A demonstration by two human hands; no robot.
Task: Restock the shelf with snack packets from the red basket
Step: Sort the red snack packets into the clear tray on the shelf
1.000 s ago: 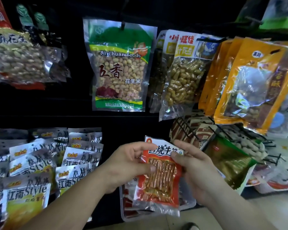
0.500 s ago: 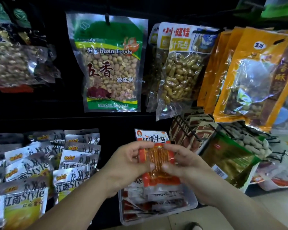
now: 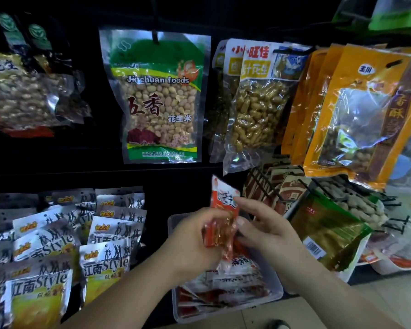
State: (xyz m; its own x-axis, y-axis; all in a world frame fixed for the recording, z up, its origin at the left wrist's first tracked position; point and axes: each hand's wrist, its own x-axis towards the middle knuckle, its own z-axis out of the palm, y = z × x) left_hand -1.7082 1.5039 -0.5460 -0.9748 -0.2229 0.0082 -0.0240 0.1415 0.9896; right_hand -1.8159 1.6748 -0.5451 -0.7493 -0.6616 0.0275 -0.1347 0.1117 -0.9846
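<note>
I have both hands on one red snack packet, held upright in front of the dark shelf, just above a clear plastic tray. My left hand curls round the packet's lower half, crumpling its clear window, and my right hand pinches it from the other side, forefinger at the printed white band near the top and thumb lower down. The packet's top edge stands free above my fingers, and its bottom tail hangs down toward the tray. More red-and-white packets of the same kind lie flat in the tray. Left of the tray, rows of silver-and-yellow "Style" packets overlap one another. Above, a green-topped bag of shelled peanuts marked "Jinchuan foods" hangs from a hook. To its right hang bags of peanuts in the shell, then orange bags with clear windows. Just beside my right hand, a green-and-gold pouch with a barcode leans outward below a black wire rack of brown cartons.
</note>
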